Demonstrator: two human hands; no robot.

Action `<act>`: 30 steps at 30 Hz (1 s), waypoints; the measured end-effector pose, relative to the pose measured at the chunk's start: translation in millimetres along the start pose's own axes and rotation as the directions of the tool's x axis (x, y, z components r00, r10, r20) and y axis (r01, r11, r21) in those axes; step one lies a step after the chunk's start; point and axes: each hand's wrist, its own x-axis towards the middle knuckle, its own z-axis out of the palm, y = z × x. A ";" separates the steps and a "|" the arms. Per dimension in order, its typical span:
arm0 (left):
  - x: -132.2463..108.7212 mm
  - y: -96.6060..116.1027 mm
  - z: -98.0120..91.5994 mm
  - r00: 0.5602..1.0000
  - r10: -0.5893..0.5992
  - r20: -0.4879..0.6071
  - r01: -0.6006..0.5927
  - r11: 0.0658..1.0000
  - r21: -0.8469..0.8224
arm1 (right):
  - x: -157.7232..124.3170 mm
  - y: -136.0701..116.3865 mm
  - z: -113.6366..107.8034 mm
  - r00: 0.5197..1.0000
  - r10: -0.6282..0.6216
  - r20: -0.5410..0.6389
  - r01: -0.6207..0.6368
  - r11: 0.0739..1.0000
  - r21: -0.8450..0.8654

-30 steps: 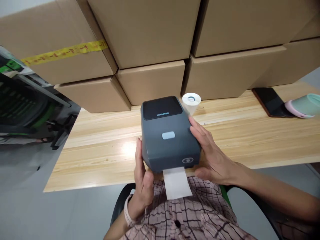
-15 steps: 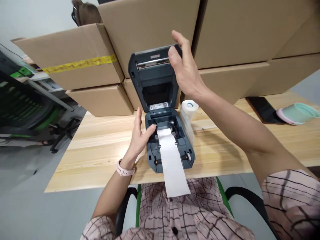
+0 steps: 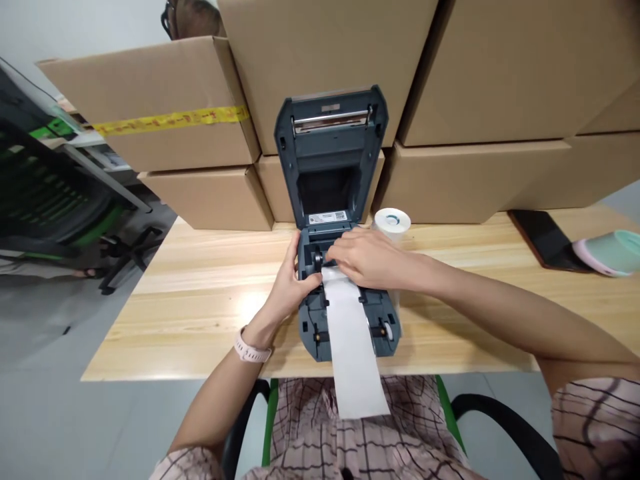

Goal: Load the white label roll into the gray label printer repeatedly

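The label printer sits at the near edge of the table, lid raised, white paper strip trailing out its front; the left hand rests loosely open against its left wall, thumb on the rim, while the right hand curls over the strip's upper end, grip hidden.

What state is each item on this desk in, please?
Printer lid: raised open.
Label strip: fed out the front, hanging past the table edge.
Spare roll: upright beside the printer.
Phone: flat, screen dark.
Cup: partly out of frame, pose unclear.
Left hand: open against the printer's left side.
Right hand: in the roll bay, grip hidden.
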 end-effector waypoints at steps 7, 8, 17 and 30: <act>4.4 1.7 -11.1 0.995 0.028 0.095 -0.026 0.999 -0.026 | 24.4 -5.9 -12.7 0.873 -0.075 0.482 0.072 0.997 0.024; 5.1 1.4 -13.0 0.992 0.042 0.116 -0.037 0.999 -0.040 | 26.0 -4.7 -12.2 0.862 -0.094 0.499 0.077 0.996 0.054; 6.4 -3.2 -15.7 0.988 0.094 0.126 -0.085 0.993 -0.077 | 3.8 28.8 -43.2 0.896 -0.375 0.238 0.100 0.691 0.716; 6.7 0.5 -10.4 0.994 0.076 0.083 -0.072 0.996 -0.049 | -152.4 97.7 12.6 0.888 0.413 0.202 -0.416 0.535 0.735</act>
